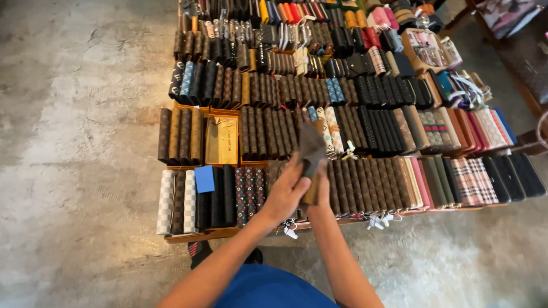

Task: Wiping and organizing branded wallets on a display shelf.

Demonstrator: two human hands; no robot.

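A brown patterned wallet (pixel 311 148) is held up over the front middle of a low display table (pixel 198 235) packed with rows of upright wallets. My left hand (pixel 286 193) grips the wallet's lower left side, and its fingers wrap over the front. Behind and right of it, my right hand (pixel 319 183) holds the wallet's lower right edge and is mostly hidden. Both forearms reach up from the bottom of the view over my blue shirt (pixel 267 297).
Long wallets in brown, black, checked, red and pink fill the table in several rows. A tan box (pixel 221 140) lies flat at the left, and a blue card (pixel 204 179) sits on the front row. Bare concrete floor (pixel 73 149) lies left. Bags (pixel 527 17) stand at right.
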